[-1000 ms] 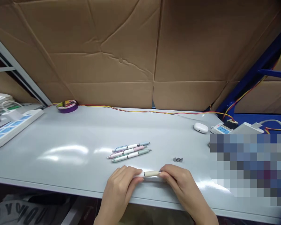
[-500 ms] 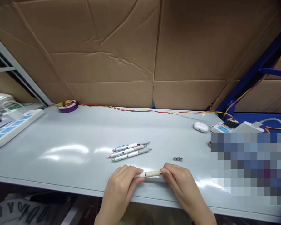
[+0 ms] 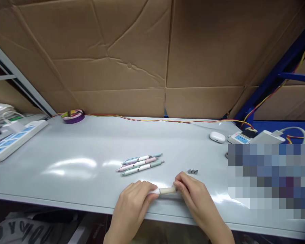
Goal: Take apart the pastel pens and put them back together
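Observation:
A white and beige pen lies nearly level between my two hands, just above the front part of the table. My left hand is closed on its white end, thumb below and fingers above. At the beige end, the fingertips of my right hand pinch together and hide the pen's tip. Beyond my hands, a blue and white pen, a pink and white pen and a green and white pen lie side by side. Three small grey metal pieces sit past my right hand.
A purple-edged tape roll rests at the back left, near a long power strip. At right are a white earbud case and another power strip. Red and yellow wires run along the table's back edge, before cardboard.
The pen and my left hand have shifted slightly right and down. My right fingers have changed their hold at the beige end, rising a little. The other pens and metal pieces stay put.

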Tool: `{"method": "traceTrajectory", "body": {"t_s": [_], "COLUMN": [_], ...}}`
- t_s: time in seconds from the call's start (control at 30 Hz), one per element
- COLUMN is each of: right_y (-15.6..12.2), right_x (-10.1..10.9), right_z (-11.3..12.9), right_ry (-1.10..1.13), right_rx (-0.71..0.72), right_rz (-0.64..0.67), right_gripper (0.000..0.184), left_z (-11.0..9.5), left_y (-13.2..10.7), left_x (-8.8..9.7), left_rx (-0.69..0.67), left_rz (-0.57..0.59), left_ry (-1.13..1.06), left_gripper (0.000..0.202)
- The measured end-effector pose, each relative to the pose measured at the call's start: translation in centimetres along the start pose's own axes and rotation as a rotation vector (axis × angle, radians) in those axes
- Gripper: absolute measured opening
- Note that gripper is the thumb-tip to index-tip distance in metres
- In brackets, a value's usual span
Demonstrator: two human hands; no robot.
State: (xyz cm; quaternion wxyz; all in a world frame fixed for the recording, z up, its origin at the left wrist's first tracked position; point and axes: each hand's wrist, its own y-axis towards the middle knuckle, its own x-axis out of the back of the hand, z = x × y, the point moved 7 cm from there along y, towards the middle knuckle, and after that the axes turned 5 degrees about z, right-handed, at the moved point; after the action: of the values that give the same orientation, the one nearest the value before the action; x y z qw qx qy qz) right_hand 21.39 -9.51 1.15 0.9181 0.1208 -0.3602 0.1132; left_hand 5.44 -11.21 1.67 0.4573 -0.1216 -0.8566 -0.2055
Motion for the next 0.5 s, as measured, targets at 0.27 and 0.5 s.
{"method": "traceTrajectory", "body": {"t_s": [0.27, 0.5], "right_y": [0.00, -0.31], "right_x": [0.33, 0.42], "right_z": [0.04, 0.68], "right_ry": [-0.036, 0.117], "right_rx": [0.057, 0.059], "right_rz": [-0.050, -0.042], "right_gripper": [0.028, 0.027], "left_z": [0.18, 0.15], "left_y": [0.09, -0.24], "left_x": [0.08, 0.32], "left_rx": [0.040, 0.036], "left_rz": [0.001, -0.048], "left_ry": [-0.001, -0.083], "left_gripper": [0.026, 0.024]}}
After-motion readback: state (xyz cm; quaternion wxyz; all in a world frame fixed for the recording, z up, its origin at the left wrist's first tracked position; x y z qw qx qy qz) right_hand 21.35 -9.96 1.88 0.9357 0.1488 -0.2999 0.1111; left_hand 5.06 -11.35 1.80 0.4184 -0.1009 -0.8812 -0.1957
